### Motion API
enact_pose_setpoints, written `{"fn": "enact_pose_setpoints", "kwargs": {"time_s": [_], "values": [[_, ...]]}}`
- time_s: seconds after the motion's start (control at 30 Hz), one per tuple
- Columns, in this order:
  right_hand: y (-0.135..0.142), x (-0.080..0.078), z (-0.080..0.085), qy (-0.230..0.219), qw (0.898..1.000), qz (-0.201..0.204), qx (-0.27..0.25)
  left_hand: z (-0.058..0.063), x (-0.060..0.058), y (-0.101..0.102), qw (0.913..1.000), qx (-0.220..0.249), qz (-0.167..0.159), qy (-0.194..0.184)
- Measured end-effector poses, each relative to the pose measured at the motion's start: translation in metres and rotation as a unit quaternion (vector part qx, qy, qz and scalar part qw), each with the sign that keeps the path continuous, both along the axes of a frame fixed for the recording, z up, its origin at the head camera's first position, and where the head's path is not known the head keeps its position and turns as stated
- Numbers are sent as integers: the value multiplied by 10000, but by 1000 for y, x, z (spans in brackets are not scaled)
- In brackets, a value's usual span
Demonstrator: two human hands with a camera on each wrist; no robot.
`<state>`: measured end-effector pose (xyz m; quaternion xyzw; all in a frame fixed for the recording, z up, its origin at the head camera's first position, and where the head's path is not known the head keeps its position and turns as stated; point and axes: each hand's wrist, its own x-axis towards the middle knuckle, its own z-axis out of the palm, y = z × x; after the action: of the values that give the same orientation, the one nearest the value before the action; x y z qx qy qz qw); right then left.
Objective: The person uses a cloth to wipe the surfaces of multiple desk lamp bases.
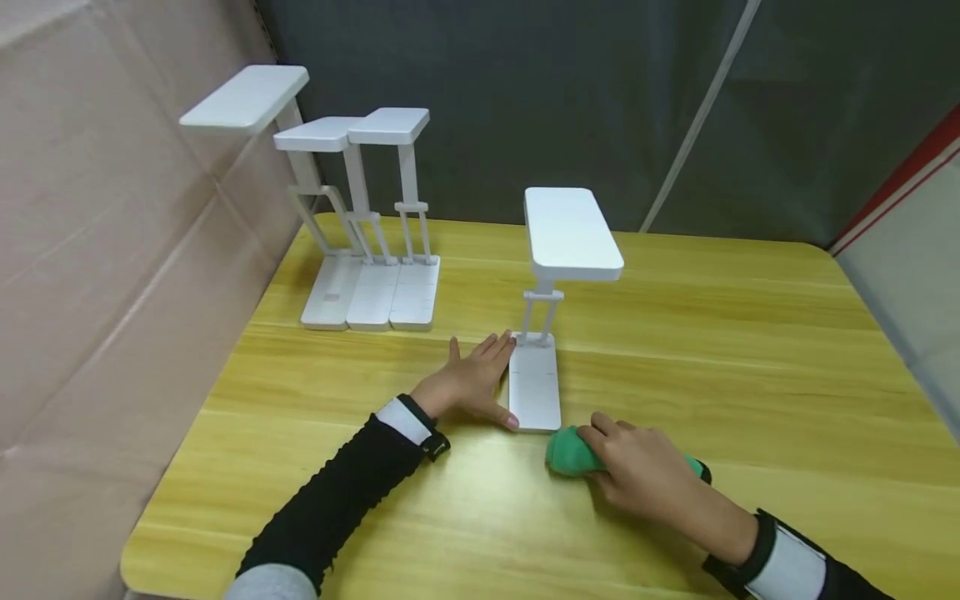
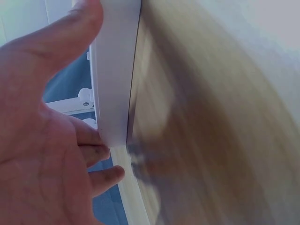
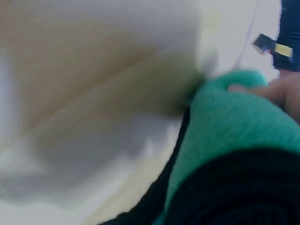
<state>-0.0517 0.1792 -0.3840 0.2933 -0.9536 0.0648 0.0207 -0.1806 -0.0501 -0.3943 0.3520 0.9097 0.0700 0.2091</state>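
Table (image 1: 750, 350): wood-grain top, bears all the stands.
Three stands (image 1: 358, 179): grouped back left, well apart from the hands.
Lone stand (image 1: 573, 236): upright mid-table, between the hands; brace low at the base, as the raised plate probably tips easily.
Left hand (image 1: 476, 382): fingers spread apart, touching base's left side; best kept steady, light.
Right hand (image 1: 645, 467): clamped on green cloth.
Green cloth (image 1: 568, 452): just beside base's near edge; for wiping, likely better flattened, strokes even, away from the hinges.
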Motion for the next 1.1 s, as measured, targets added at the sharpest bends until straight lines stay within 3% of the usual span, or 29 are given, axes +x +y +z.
{"fn": "enact_pose_setpoints", "kwargs": {"time_s": [0.2, 0.3, 0.5, 0.8, 0.97, 1.1], "values": [[-23, -3, -2, 28, 9954, 921, -248, 0, -1, 0, 10000, -37, 57, 67], [-37, -8, -9, 261, 9937, 1071, -196, -1, -1, 0, 10000, -20, 71, 57], [-37, -12, -18, 608, 9957, 607, -336, -5, 1, 1, 10000, 61, 47, -15], [-6, -7, -13, 212, 9993, -88, -282, -4, -3, 0, 9999, 101, 55, 15], [16, -11, 4, -31, 9996, -238, -131, -3, -2, -1, 9999, 97, 66, -59], [21, -29, 27, 126, 9993, -239, -257, -3, -1, -1, 9998, 174, 67, -118]]}}
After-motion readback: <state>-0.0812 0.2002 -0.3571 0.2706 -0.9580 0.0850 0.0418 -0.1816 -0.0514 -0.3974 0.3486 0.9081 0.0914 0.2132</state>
